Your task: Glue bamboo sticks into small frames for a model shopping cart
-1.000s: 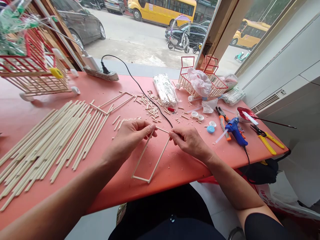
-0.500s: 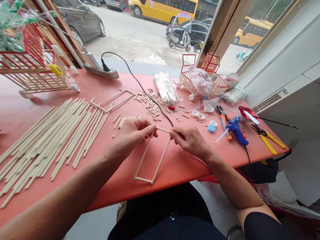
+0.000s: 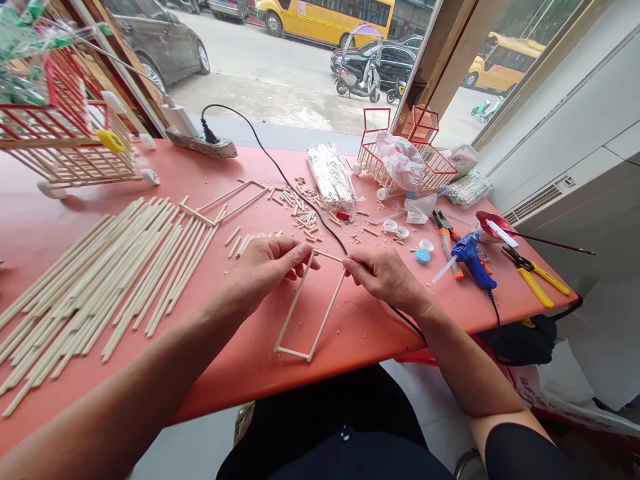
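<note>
A narrow four-sided frame of thin wooden sticks is tilted over the table, its short near end low by the front edge. My right hand pinches its far right corner between thumb and curled fingers. At the far left corner is my left hand, thumb tip against the stick and fingertips partly hidden behind it. Left of my hands lies a broad spread of long wooden sticks. A second stick frame rests flat beyond them, and short cut pieces are scattered ahead of my hands.
On the right lie a blue glue gun, orange-handled pliers, yellow-handled cutters and bottle caps. Small stick-built carts stand at far left and back right. A black cable crosses the table.
The stick frame has shifted slightly right and its near end has risen a little. My left thumb has slid to the frame's corner; my right hand has moved slightly right.
</note>
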{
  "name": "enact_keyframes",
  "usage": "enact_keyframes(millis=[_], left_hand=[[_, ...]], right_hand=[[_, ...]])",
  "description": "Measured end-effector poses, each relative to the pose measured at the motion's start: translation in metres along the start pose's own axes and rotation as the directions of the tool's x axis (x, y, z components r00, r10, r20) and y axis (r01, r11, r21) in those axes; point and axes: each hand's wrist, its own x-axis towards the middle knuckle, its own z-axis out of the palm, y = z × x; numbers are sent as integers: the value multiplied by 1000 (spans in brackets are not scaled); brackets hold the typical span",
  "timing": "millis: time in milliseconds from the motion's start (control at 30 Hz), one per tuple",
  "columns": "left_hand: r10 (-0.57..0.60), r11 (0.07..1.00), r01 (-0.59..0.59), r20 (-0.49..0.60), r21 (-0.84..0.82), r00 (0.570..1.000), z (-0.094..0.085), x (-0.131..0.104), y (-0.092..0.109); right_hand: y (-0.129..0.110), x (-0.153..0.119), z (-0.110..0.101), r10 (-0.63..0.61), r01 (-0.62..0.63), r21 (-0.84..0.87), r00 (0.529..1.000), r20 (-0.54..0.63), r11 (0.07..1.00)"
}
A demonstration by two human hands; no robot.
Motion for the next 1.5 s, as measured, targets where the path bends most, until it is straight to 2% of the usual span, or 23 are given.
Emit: enact_keyframes(millis=[267, 600, 833, 1033, 1133, 1333, 1500], left_hand=[[23, 1000, -23, 22, 19, 999, 1, -2, 5], [47, 999, -47, -9, -1, 999, 2, 1, -7], [2, 1000, -2, 14, -24, 1000, -1, -1, 2], [-41, 999, 39, -60, -27, 997, 2, -5, 3], [6, 1000, -6, -117, 0, 993, 6, -8, 1], [74, 993, -58, -159, 105, 985, 11, -15, 6], [101, 989, -85, -131, 120, 986, 9, -11, 3]], right_hand=[[0, 0, 0, -17, 17, 13, 999, 29, 1000], [1, -2, 3, -40, 41, -25, 999, 30, 999], [0, 0, -2, -30, 31, -16, 999, 31, 999], [1, 0, -4, 6, -6, -37, 1000, -6, 999], [2, -1, -3, -2, 1, -43, 1000, -20, 999], [3, -2, 0, -31, 29, -68, 999, -26, 997], [3, -1, 1, -44, 42, -58, 999, -28, 997]])
